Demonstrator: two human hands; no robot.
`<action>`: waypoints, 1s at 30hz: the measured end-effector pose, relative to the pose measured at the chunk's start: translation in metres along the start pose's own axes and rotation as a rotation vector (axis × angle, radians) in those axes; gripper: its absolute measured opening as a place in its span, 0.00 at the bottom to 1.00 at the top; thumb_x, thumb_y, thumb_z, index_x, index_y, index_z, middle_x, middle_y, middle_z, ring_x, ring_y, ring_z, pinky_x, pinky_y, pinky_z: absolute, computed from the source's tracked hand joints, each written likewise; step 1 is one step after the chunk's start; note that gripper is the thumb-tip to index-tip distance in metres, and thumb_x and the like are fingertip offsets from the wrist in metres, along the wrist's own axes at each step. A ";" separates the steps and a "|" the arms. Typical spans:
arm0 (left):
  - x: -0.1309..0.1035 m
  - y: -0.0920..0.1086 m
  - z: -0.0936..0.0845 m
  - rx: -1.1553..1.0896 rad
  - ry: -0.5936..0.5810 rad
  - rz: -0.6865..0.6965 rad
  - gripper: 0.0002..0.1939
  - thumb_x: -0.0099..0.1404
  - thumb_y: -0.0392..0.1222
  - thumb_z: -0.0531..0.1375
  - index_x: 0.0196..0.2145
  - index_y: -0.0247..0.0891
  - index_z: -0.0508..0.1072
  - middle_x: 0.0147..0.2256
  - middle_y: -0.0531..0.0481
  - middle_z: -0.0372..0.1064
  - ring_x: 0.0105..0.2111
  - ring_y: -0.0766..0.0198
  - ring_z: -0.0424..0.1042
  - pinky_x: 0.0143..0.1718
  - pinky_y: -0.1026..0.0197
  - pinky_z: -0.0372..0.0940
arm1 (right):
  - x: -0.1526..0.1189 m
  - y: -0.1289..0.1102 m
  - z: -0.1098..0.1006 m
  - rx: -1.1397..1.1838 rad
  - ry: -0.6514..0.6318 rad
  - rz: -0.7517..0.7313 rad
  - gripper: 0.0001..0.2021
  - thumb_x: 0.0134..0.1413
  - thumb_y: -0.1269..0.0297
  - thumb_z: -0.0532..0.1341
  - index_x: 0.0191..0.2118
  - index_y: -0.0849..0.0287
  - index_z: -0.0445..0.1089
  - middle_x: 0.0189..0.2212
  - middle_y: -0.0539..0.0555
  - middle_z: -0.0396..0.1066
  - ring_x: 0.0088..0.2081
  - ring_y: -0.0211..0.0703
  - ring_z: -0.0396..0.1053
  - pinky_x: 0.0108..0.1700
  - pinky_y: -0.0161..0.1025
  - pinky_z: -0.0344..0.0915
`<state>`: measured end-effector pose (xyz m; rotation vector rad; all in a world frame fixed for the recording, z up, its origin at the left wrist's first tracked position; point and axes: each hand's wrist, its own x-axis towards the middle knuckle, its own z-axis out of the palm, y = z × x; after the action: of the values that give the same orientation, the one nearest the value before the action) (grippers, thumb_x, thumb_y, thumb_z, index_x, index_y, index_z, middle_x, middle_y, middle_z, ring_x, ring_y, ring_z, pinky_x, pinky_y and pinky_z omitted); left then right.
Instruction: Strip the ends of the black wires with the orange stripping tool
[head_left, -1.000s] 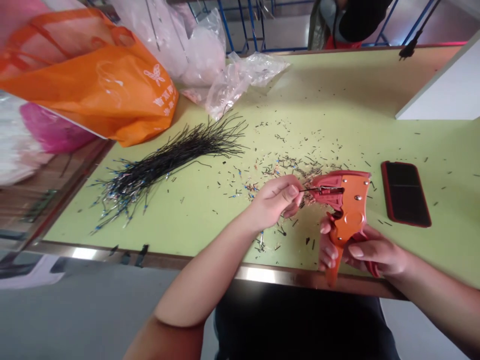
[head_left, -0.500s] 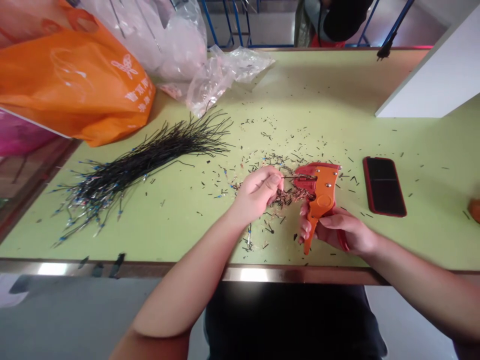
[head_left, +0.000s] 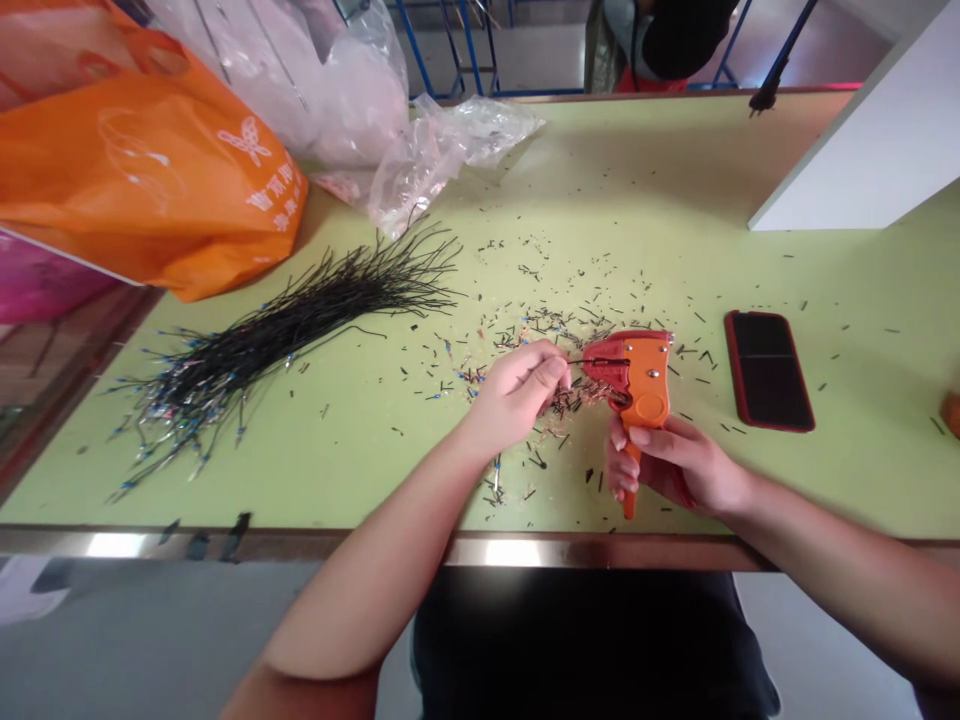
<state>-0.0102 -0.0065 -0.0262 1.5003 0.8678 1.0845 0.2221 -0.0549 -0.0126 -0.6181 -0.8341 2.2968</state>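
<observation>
In a pinch, my left hand (head_left: 526, 390) holds a thin black wire (head_left: 576, 361), whose end reaches into the jaws of an orange and red wire stripper (head_left: 646, 385). My right hand (head_left: 667, 460) is wrapped round the stripper's handles, which are squeezed close together. Beneath the tool and my left hand lie many black and copper-coloured scraps (head_left: 574, 400). A long bundle of black wires (head_left: 300, 315) rests to the left, with blue and silvery ends at its lower left.
An orange bag (head_left: 165, 170) and clear plastic bags (head_left: 435, 150) stand at the back left. To the right lies a red-edged phone (head_left: 769, 370). A white panel (head_left: 862, 140) rises at the back right. A person (head_left: 667, 40) is partly visible beyond the table.
The stripper's jaws have closed around the wire and its handles have come together. My right hand's grip has tightened, and the tool has turned slightly more upright.
</observation>
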 end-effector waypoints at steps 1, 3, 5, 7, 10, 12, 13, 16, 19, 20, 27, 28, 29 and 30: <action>0.000 0.000 0.000 0.007 -0.001 0.000 0.23 0.75 0.62 0.57 0.33 0.39 0.73 0.20 0.58 0.56 0.19 0.70 0.56 0.21 0.65 0.52 | 0.000 0.000 0.001 -0.012 0.010 0.000 0.13 0.65 0.56 0.69 0.38 0.62 0.72 0.26 0.48 0.67 0.29 0.38 0.68 0.35 0.38 0.70; 0.000 -0.001 -0.001 0.023 -0.002 0.000 0.23 0.75 0.62 0.57 0.33 0.39 0.73 0.20 0.58 0.57 0.19 0.70 0.56 0.22 0.65 0.53 | 0.000 0.000 0.002 -0.054 0.019 -0.006 0.16 0.65 0.54 0.69 0.35 0.61 0.70 0.24 0.47 0.65 0.27 0.37 0.66 0.33 0.38 0.69; 0.000 0.000 0.000 0.045 -0.003 0.004 0.23 0.75 0.61 0.57 0.34 0.39 0.73 0.21 0.58 0.57 0.20 0.69 0.57 0.22 0.64 0.54 | -0.001 0.000 0.004 -0.104 0.026 -0.016 0.18 0.65 0.51 0.69 0.34 0.61 0.69 0.23 0.46 0.63 0.26 0.37 0.64 0.32 0.38 0.68; 0.001 0.002 0.002 0.071 -0.002 0.010 0.23 0.75 0.62 0.56 0.34 0.39 0.72 0.22 0.57 0.58 0.20 0.69 0.58 0.23 0.64 0.54 | 0.000 0.001 0.005 -0.132 0.046 -0.018 0.20 0.64 0.49 0.68 0.31 0.59 0.66 0.22 0.45 0.60 0.24 0.36 0.61 0.30 0.37 0.66; 0.002 0.005 0.004 0.122 -0.005 0.007 0.24 0.76 0.62 0.55 0.32 0.39 0.71 0.23 0.57 0.59 0.21 0.69 0.57 0.23 0.64 0.53 | 0.002 0.004 0.006 -0.126 0.123 -0.019 0.24 0.64 0.47 0.67 0.26 0.56 0.59 0.20 0.42 0.53 0.20 0.32 0.50 0.23 0.33 0.56; 0.003 0.004 0.005 0.144 -0.006 0.006 0.23 0.76 0.61 0.55 0.32 0.39 0.71 0.24 0.56 0.59 0.21 0.69 0.57 0.23 0.64 0.53 | 0.004 0.006 0.005 -0.123 0.149 -0.038 0.25 0.63 0.47 0.67 0.25 0.56 0.57 0.19 0.42 0.51 0.19 0.31 0.47 0.21 0.32 0.53; 0.003 0.003 0.004 0.145 -0.001 0.008 0.23 0.76 0.61 0.55 0.32 0.39 0.71 0.24 0.56 0.60 0.21 0.69 0.57 0.23 0.64 0.54 | 0.005 0.007 0.005 -0.117 0.137 -0.051 0.24 0.63 0.48 0.67 0.26 0.56 0.57 0.20 0.42 0.51 0.19 0.32 0.48 0.22 0.32 0.53; 0.005 0.000 0.000 0.106 0.046 -0.017 0.23 0.75 0.62 0.56 0.33 0.40 0.71 0.22 0.57 0.59 0.20 0.68 0.58 0.22 0.63 0.54 | 0.005 0.004 0.003 -0.041 0.066 -0.117 0.18 0.62 0.52 0.69 0.31 0.57 0.65 0.22 0.44 0.57 0.22 0.35 0.55 0.26 0.34 0.61; 0.007 -0.002 -0.004 0.052 0.097 -0.053 0.25 0.73 0.65 0.57 0.32 0.40 0.70 0.18 0.60 0.53 0.18 0.68 0.56 0.20 0.64 0.52 | 0.002 -0.007 0.001 0.030 0.058 -0.233 0.14 0.61 0.53 0.69 0.37 0.59 0.72 0.25 0.47 0.63 0.26 0.38 0.61 0.33 0.38 0.68; 0.007 -0.002 -0.004 0.039 0.101 -0.051 0.25 0.73 0.66 0.56 0.32 0.41 0.70 0.17 0.61 0.52 0.17 0.68 0.55 0.20 0.64 0.52 | 0.002 -0.011 0.000 0.034 0.072 -0.265 0.13 0.60 0.53 0.69 0.38 0.58 0.73 0.26 0.48 0.65 0.27 0.39 0.62 0.34 0.39 0.69; 0.003 0.005 0.001 0.263 0.185 0.076 0.20 0.76 0.56 0.56 0.32 0.40 0.72 0.21 0.57 0.60 0.20 0.68 0.59 0.24 0.64 0.56 | 0.005 -0.013 -0.012 -0.049 0.031 -0.097 0.20 0.60 0.46 0.68 0.45 0.59 0.73 0.34 0.55 0.73 0.35 0.48 0.72 0.44 0.48 0.73; 0.002 0.007 0.002 0.320 0.203 0.102 0.18 0.76 0.53 0.56 0.32 0.40 0.72 0.22 0.56 0.64 0.21 0.68 0.61 0.25 0.63 0.57 | 0.006 -0.010 -0.013 -0.057 0.018 -0.069 0.20 0.61 0.47 0.67 0.46 0.60 0.73 0.35 0.56 0.74 0.37 0.48 0.73 0.45 0.48 0.72; 0.002 0.009 0.003 0.369 0.214 0.126 0.17 0.75 0.50 0.55 0.32 0.40 0.73 0.23 0.55 0.66 0.22 0.68 0.62 0.26 0.63 0.59 | 0.007 -0.006 -0.013 -0.057 0.001 -0.050 0.20 0.62 0.48 0.67 0.47 0.60 0.73 0.36 0.56 0.74 0.38 0.48 0.73 0.45 0.47 0.72; 0.001 0.011 0.005 0.408 0.215 0.146 0.16 0.75 0.48 0.55 0.32 0.40 0.73 0.24 0.55 0.67 0.23 0.67 0.64 0.27 0.64 0.60 | 0.008 -0.003 -0.013 -0.049 -0.019 -0.040 0.19 0.62 0.49 0.67 0.48 0.61 0.73 0.37 0.57 0.75 0.38 0.48 0.74 0.45 0.46 0.72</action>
<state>-0.0057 -0.0090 -0.0156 1.8271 1.1984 1.2443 0.2260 -0.0426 -0.0216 -0.5967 -0.9064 2.2547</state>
